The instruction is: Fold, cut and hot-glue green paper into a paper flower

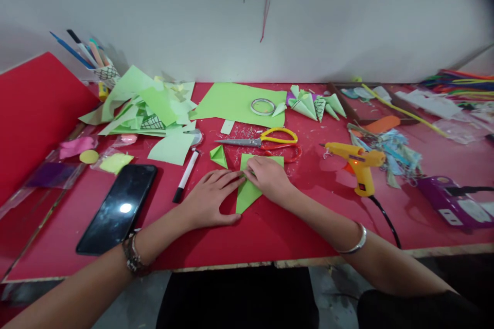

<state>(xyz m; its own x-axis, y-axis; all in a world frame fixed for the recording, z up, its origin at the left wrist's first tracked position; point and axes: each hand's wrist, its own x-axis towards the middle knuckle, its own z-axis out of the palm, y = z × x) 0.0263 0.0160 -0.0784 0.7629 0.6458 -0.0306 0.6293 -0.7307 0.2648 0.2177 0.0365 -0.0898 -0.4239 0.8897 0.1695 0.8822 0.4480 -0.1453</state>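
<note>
A bright green piece of paper (247, 196) lies on the red table under both hands, its lower end narrowing to a point. My left hand (210, 199) rests flat at the paper's left edge, fingers stretched and thumb apart. Curled fingers of my right hand (270, 177) press on the paper from above; their tips are partly hidden. Just left of the paper's top stands a small folded green paper piece (218, 156). Behind the hands lie scissors (266, 140) with one yellow and one red handle, blades pointing left.
Green paper scraps (154, 108) pile up at back left. Green paper cones (309, 105) and a tape roll (263, 107) sit behind. A black phone (118, 208) and a marker (187, 175) lie left. A yellow glue gun (358, 162) with a black cord stands right.
</note>
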